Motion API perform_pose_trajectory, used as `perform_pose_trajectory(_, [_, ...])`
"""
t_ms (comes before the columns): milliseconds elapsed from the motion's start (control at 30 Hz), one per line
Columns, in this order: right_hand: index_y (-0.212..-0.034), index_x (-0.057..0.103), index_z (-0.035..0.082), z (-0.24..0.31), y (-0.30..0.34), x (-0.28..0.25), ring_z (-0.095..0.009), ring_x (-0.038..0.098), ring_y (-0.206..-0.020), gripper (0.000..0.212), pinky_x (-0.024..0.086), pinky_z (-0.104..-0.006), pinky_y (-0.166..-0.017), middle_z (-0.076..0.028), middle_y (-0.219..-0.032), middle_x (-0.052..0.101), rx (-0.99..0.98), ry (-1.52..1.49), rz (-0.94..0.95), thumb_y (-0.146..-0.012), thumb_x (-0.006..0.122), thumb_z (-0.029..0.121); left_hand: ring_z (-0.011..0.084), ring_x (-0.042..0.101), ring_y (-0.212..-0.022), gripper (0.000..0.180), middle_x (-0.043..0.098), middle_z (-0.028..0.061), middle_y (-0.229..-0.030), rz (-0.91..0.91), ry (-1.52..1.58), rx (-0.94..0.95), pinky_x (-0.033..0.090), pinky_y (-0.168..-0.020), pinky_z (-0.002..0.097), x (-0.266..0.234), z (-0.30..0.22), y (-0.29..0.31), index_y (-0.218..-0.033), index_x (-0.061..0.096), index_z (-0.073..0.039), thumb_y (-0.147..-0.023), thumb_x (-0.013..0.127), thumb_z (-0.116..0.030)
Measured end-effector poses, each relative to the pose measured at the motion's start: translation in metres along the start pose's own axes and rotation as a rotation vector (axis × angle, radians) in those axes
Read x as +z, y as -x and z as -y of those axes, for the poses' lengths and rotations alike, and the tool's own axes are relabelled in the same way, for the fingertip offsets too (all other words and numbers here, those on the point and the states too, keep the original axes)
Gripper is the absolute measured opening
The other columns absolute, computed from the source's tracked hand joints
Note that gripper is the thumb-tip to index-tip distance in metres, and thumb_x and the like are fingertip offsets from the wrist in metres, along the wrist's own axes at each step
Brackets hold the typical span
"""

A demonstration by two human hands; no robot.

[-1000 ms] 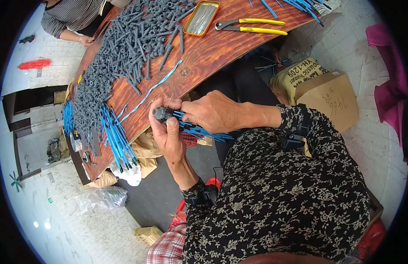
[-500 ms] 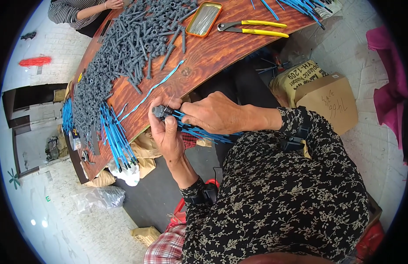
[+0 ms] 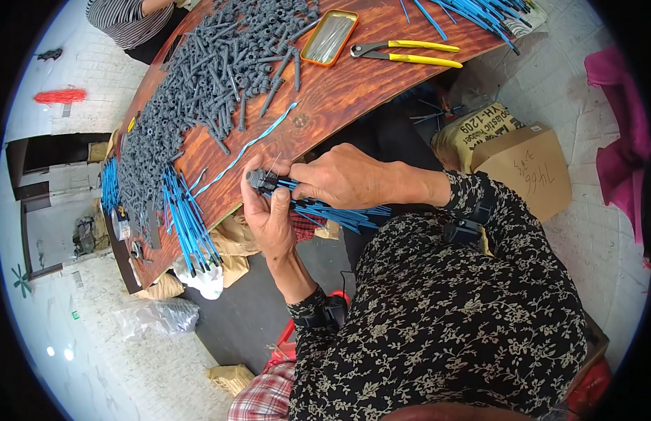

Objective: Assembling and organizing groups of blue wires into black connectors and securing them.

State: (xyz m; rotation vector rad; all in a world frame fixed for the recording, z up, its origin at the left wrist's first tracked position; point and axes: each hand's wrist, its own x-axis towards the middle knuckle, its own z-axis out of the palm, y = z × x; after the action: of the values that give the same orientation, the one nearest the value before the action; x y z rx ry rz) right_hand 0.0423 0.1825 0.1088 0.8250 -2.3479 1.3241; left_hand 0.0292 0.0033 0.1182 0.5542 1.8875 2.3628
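My left hand point(image 3: 273, 228) is closed around a cluster of dark grey plastic pieces point(image 3: 258, 180), its thumb lying along the near side. Thin blue rods point(image 3: 350, 212) with black sections trail rightward from this cluster, under my right hand point(image 3: 357, 181). The fingers of my right hand are bent and pressed together at the rods, right beside the cluster. A fine wire point(image 3: 275, 163) sticks up between the two hands. My right fingers partly cover the spot where rods and wire meet, so their exact grip is hidden. Both hands are over my lap, at the table's near edge.
On the wooden table point(image 3: 325, 95) lie a heap of grey plastic parts point(image 3: 199, 91), a tin of thin wires point(image 3: 330, 36), yellow-handled pincers point(image 3: 409, 53) and a twisted blue-white strip point(image 3: 251, 142). Blue rods point(image 3: 187, 223) overhang the left edge. A carton point(image 3: 529, 168) stands at right.
The view has shifted slightly. The wire between my hands stands out more clearly, and the grip has barely changed. Across the table, the other person's hand has moved out of view.
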Motion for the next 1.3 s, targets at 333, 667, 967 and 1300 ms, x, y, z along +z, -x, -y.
perform_pose_trajectory(333, [-0.087, 0.060, 0.003, -0.002, 0.000, 0.003, -0.039, 0.063, -0.065, 0.028, 0.048, -0.0481, -0.057, -0.018, -0.066, 0.061, 0.039, -0.120, 0.043, -0.095, 0.058, 0.030, 0.0216, 0.057, -0.107, 0.055, 0.061, 0.0123, -0.111, -0.027, 0.020, 0.038, 0.045, -0.096, 0.0353, 0.003, 0.000, 0.005, -0.137, 0.042, 0.002, -0.092, 0.068, -0.015])
perform_pose_trajectory(667, [-0.083, 0.063, 0.005, 0.004, 0.002, 0.006, -0.038, 0.064, -0.062, 0.024, 0.049, -0.0478, -0.055, -0.019, -0.065, 0.062, 0.064, -0.088, 0.027, -0.093, 0.058, 0.026, 0.0254, 0.056, -0.109, 0.055, 0.061, 0.0145, -0.110, 0.016, 0.006, 0.058, 0.041, -0.100, 0.0406, 0.000, -0.003, 0.008, -0.136, 0.043, 0.003, -0.091, 0.068, -0.017])
perform_pose_trajectory(967, [-0.107, 0.063, 0.006, 0.004, 0.004, 0.012, -0.038, 0.064, -0.060, 0.024, 0.049, -0.0480, -0.052, -0.018, -0.064, 0.062, 0.049, -0.006, 0.003, -0.092, 0.058, 0.023, 0.0259, 0.055, -0.108, 0.060, 0.061, 0.0145, -0.108, -0.030, -0.031, 0.066, 0.041, -0.101, 0.0420, 0.008, -0.002, 0.008, -0.138, 0.039, 0.005, -0.092, 0.068, -0.021])
perform_pose_trajectory(1300, [-0.126, 0.055, 0.002, 0.014, 0.009, 0.015, -0.032, 0.062, -0.051, 0.041, 0.048, -0.0409, -0.044, -0.015, -0.066, 0.063, -0.005, 0.125, -0.098, -0.088, 0.062, 0.018, 0.0252, 0.055, -0.108, 0.061, 0.061, 0.0127, -0.106, 0.008, -0.075, 0.084, 0.040, -0.101, 0.0419, 0.012, -0.005, 0.009, -0.138, 0.037, 0.006, -0.094, 0.066, -0.023])
